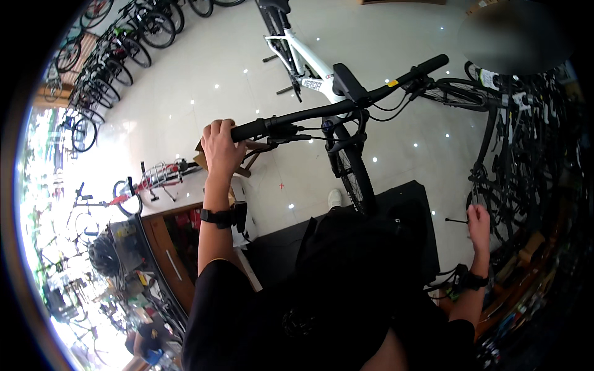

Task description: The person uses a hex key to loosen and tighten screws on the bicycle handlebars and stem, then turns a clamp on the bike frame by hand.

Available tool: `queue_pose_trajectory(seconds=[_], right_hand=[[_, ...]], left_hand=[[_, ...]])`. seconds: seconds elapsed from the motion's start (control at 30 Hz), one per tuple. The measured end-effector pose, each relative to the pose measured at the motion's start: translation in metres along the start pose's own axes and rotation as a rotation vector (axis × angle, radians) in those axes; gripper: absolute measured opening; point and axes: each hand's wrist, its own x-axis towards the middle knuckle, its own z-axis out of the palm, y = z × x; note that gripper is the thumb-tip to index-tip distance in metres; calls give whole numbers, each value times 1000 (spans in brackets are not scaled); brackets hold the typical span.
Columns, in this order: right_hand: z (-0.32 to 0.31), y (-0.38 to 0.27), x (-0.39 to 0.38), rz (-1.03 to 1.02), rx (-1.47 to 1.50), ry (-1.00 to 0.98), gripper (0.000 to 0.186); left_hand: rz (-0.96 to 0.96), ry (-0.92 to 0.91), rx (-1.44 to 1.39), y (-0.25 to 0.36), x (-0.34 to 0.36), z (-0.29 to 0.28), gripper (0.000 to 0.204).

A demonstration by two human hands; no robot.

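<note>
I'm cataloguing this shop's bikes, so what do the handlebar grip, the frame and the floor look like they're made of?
Handlebar grip, held by the left hand: matte black, probably rubber. Bike frame: glossy white painted metal, apparently; the paint hides which metal. Floor: polished pale tile or stone, mirroring ceiling lights as bright dots.

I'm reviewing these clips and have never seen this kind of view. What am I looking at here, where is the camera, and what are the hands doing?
There is no machine: a person wears a fisheye camera on the head, looking down, so straight edges bend. The left hand grips the black handlebar of a white-framed bicycle standing on a pale tiled floor. The right hand, out to the side, holds a thin dark tool; its kind is too small to tell. Rows of parked bicycles line the room.
</note>
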Motion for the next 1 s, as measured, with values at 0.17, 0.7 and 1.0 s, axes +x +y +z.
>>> queue_pose_trajectory(seconds=[0.17, 0.7, 1.0], right_hand=[[-3, -68, 88, -109, -15, -109, 27], [47, -216, 253, -433, -59, -1019, 22], [74, -259, 250, -506, 61, -1174, 22]], left_hand=[[139, -260, -100, 45, -10, -44, 78], [-237, -630, 129, 97, 61, -14, 59], [-155, -741, 190, 92, 63, -11, 69]])
